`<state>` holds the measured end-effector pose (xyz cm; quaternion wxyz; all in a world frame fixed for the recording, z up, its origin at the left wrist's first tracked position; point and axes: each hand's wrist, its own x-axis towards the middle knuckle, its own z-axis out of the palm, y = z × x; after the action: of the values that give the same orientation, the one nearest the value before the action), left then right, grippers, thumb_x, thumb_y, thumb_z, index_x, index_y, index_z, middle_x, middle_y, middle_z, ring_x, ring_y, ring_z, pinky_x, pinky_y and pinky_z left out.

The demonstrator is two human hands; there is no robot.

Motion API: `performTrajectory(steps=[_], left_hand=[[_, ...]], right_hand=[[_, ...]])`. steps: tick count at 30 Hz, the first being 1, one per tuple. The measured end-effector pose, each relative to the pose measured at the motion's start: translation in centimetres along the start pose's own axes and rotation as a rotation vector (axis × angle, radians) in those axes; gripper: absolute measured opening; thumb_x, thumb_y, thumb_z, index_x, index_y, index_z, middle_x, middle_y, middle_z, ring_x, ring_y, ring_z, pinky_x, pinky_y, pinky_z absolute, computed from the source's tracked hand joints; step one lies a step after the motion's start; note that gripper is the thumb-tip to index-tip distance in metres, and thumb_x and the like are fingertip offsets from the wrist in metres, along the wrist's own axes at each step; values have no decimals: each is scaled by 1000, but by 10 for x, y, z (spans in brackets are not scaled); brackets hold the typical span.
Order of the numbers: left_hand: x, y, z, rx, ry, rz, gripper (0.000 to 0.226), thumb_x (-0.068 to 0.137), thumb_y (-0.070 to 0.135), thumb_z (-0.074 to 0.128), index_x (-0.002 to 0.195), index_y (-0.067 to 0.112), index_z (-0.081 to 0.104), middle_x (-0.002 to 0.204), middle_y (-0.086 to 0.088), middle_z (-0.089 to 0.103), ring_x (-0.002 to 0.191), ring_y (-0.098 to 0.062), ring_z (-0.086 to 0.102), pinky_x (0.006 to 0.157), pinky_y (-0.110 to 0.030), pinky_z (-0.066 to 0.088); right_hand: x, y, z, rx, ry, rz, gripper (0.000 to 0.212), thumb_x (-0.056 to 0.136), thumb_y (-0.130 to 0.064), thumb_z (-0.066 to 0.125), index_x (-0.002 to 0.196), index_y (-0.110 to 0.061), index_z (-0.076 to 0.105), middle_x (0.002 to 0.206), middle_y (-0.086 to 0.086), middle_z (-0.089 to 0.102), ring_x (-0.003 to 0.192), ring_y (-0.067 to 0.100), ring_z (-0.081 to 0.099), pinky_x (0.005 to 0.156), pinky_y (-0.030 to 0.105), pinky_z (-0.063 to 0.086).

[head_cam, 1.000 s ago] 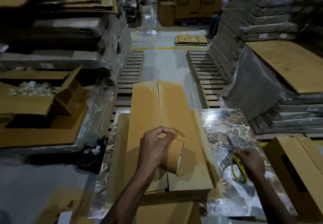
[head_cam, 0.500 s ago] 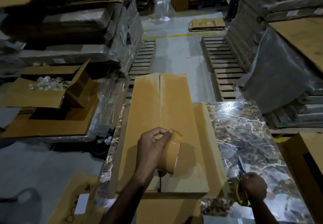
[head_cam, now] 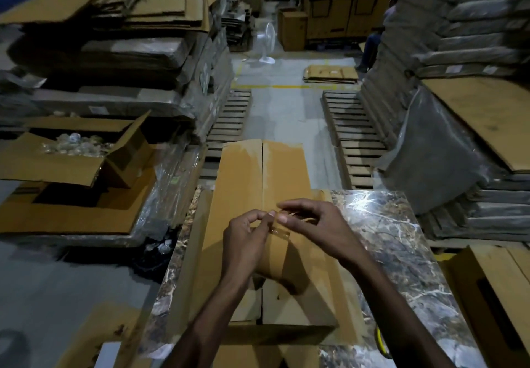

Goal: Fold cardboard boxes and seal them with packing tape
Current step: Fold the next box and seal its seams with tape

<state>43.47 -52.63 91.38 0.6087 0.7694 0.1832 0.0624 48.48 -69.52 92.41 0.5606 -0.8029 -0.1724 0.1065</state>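
- Left hand (head_cam: 246, 241) is gripping the tape roll (head_cam: 276, 255), fingers curled round it, holding it on edge over the box (head_cam: 241, 184) at 6 o'clock of frame centre.
- Change: right hand (head_cam: 318, 224) is no longer holding scissors out at 4 o'clock over the table (head_cam: 387, 224). It is now meeting the roll from 3 o'clock, thumb and forefinger pinching at its top rim.
- Only 1 yellow handle (head_cam: 381, 340) is showing at 5 o'clock, probably the scissors lying put down.
- Box is lying flaps-closed along the 12-to-6 line, overhanging the table's far edge.
- The seam (head_cam: 262, 172) is looking glossy toward 12, bare toward 6.
- Reading: person is hunting the tape's free end, starting the next strip. Cannot tell whether the end is lifting yet.
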Motion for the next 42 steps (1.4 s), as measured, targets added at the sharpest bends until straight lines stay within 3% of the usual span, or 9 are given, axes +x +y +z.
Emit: performTrajectory(steps=[14, 16, 19, 22, 26, 29, 33, 38, 42], left_hand=[[3, -24, -29, 63, -56, 62, 23, 93, 59, 65, 92, 36, 67, 73, 8, 66, 67, -6, 59, 56, -22, 39], [0, -28, -23, 47, -86, 13, 21, 91, 60, 67, 105, 46, 59, 93, 17, 65, 90, -10, 64, 64, -23, 44], [3, -38, -18, -17, -181, -145, 82, 95, 61, 61, 161, 41, 18, 146, 2, 50, 133, -24, 53, 69, -24, 44], [6, -53, -16, -63, -217, -158, 93, 93, 68, 58, 164, 39, 5, 167, -1, 32, 142, -27, 47, 91, -35, 50], [2, -66, -8, -152, -278, -152, 78, 94, 65, 61, 155, 48, 17, 151, 18, 46, 95, -4, 73, 90, -25, 57], [10, -64, -1, -128, -163, -134, 69, 101, 50, 59, 160, 35, 27, 154, 17, 37, 102, 19, 60, 79, -8, 48], [37, -60, 15, -131, -65, -130, 70, 99, 54, 58, 160, 29, 36, 161, 5, 43, 141, -14, 47, 89, -19, 42], [73, -52, 33, -214, 34, -190, 62, 98, 57, 59, 149, 23, 49, 88, -6, 79, 74, -15, 75, 67, -24, 59], [112, -41, 42, -218, 47, -229, 59, 101, 47, 60, 154, 25, 44, 76, 1, 78, 66, -14, 75, 69, -30, 61]], right_hand=[[27, 6, 57, -186, 125, -111, 4, 89, -20, 80, 90, -21, 84, 76, -12, 77, 70, 2, 73, 65, 20, 59], [37, 14, 59, -206, 89, -87, 2, 88, -20, 82, 88, -21, 84, 76, -11, 77, 71, 5, 73, 64, 20, 58], [49, 28, 61, -188, 62, -19, 4, 87, -23, 83, 87, -19, 83, 78, -7, 78, 74, 12, 75, 70, 32, 63], [54, 39, 62, -145, 119, 22, 4, 86, -23, 83, 87, -19, 83, 80, -7, 78, 77, 7, 74, 74, 29, 61], [66, 47, 59, -139, 56, 62, 9, 85, -25, 84, 88, -17, 83, 82, -5, 79, 81, 9, 75, 76, 30, 61], [82, 54, 55, -146, -3, 109, 12, 85, -29, 85, 87, -18, 83, 80, -2, 79, 77, 14, 75, 71, 32, 59], [119, 62, 46, -173, -66, 127, 14, 85, -30, 85, 84, -16, 83, 73, -4, 77, 65, 1, 67, 61, 21, 50], [180, 73, 27, -128, -59, 162, 14, 87, -29, 82, 85, -16, 82, 80, 2, 79, 76, 19, 72, 75, 39, 59], [232, 85, 17, -156, -89, 154, 13, 88, -28, 81, 87, -15, 82, 84, 2, 79, 88, 26, 75, 81, 45, 61]])
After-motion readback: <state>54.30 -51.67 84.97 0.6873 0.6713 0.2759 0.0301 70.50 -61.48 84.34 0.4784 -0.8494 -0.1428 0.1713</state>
